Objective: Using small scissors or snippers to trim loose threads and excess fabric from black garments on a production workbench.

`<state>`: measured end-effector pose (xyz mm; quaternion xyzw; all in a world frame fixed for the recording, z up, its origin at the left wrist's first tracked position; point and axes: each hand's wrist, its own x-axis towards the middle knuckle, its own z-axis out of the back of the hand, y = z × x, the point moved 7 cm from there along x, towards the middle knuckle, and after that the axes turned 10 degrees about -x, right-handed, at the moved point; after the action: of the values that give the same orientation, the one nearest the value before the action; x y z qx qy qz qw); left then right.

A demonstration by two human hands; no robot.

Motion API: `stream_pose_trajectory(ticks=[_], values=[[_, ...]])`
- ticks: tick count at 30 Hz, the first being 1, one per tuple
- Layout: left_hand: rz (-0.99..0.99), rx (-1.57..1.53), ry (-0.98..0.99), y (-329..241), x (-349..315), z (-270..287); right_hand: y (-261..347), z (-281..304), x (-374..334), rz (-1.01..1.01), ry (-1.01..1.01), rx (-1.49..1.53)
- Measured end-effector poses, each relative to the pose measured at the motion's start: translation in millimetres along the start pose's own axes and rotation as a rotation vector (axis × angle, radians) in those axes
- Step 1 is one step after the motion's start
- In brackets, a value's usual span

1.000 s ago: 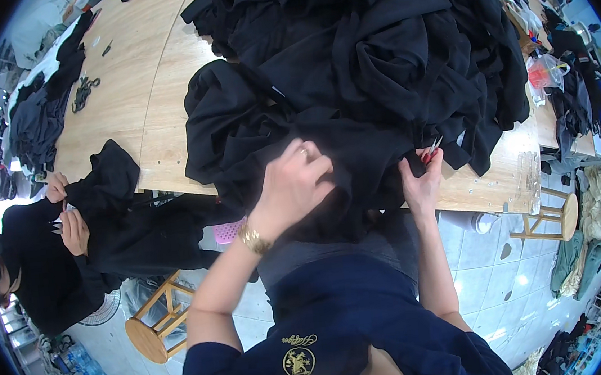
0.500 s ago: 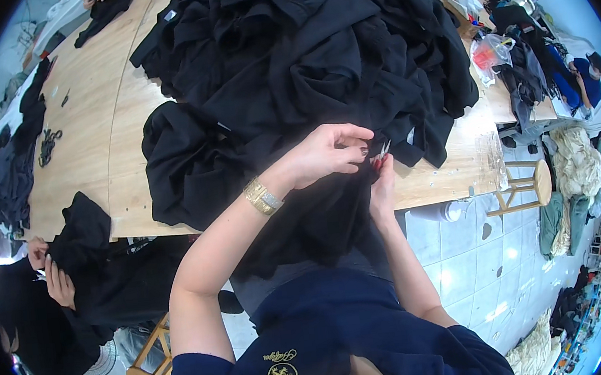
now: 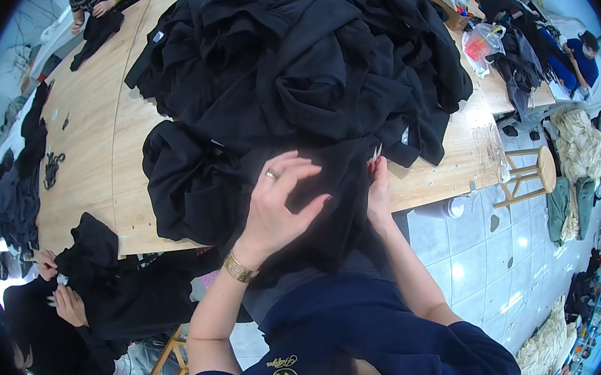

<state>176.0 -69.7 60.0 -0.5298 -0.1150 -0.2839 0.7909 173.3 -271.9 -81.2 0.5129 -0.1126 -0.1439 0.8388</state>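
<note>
A large heap of black garments [image 3: 289, 66] covers the middle of the table, and one black garment [image 3: 334, 235] hangs from its near side over my lap. Above that cloth my left hand [image 3: 277, 208] is raised, its fingers and thumb spread with nothing between them. A gold ring and a gold bracelet [image 3: 239, 267] show on that hand and wrist. At the garment's right edge, my right hand [image 3: 379, 193] is closed around small thread snips [image 3: 377, 153]. Their pale pointed blades stick up past the fingertips; the handles are mostly hidden in the hand.
The wooden table [image 3: 89, 172] carries dark scissors [image 3: 53, 170] at left. A co-worker [image 3: 46, 320] handles black cloth there; another person's hands [image 3: 102, 8] work at the far left. A stool [image 3: 531, 174], a plastic bag [image 3: 482, 45] and piled cream cloth [image 3: 577, 146] are at right.
My left hand has moved left and nearer to me, away from the snips, and its fingers have spread. My right hand still holds the snips in nearly the same place.
</note>
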Motion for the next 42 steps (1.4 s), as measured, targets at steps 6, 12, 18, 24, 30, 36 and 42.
stream_pose_trajectory(ticks=[6, 12, 18, 24, 30, 36, 42], values=[[-0.332, 0.282, 0.197, -27, 12, -43, 16, 2, -6, 0.03, 0.003, 0.101], [-0.443, 0.515, 0.495, -24, 31, -58, 32, 16, -13, 0.185, -0.074, -0.12], [-0.306, 0.038, 0.429, -46, 39, -19, 28, 19, -11, 0.092, -0.054, -0.145], [-0.227, 0.089, 0.169, -24, 45, 8, 102, 41, -26, 0.392, -0.182, 0.254], [0.218, -0.243, 0.117, 15, 37, 2, 121, 2, -39, 0.188, 0.221, 0.132], [0.649, -0.821, 0.223, 43, 6, -15, 78, -3, -14, -0.162, 0.377, 0.798], [0.707, -0.836, 0.042, 45, -3, -13, 95, 16, -8, 0.051, 0.146, 0.239]])
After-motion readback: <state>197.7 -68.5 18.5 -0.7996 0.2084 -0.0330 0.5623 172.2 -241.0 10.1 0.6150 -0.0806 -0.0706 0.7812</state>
